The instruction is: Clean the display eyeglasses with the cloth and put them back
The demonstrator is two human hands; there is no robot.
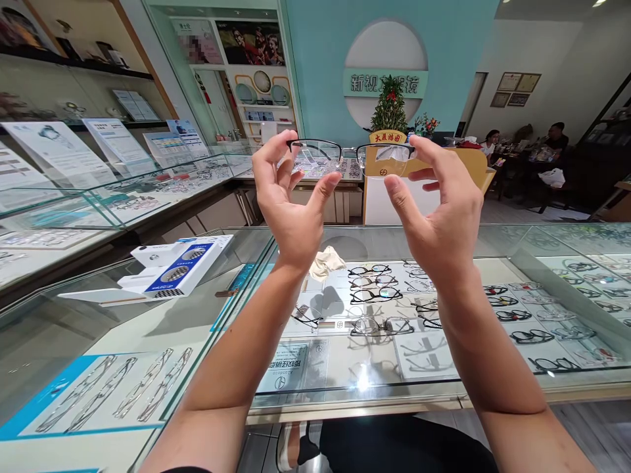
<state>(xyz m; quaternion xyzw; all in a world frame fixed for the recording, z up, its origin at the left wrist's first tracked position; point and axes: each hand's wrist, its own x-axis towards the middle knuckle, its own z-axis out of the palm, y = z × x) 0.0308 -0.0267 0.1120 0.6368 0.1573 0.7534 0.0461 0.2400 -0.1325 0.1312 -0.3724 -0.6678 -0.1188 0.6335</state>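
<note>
A pair of eyeglasses [323, 142] with dark upper rims and clear lenses is raised at about eye height above the counter. My left hand [290, 197] pinches it at the left end, with the thumb apart below the lens. At the opposite end, the fingers of my right hand [441, 197] grip the frame near the hinge. Its temples are mostly hidden behind the lenses and fingers. Below my hands, a crumpled cream cloth [327, 263] and another pair of glasses [382, 326] lie on the glass display counter [355, 396].
Rows of glasses [377, 295] fill the case under the glass. A white and blue box [185, 269] stands on the left counter. Further back are a reception desk [434, 190] with a potted plant [389, 108] and two seated people [557, 139] at the far right.
</note>
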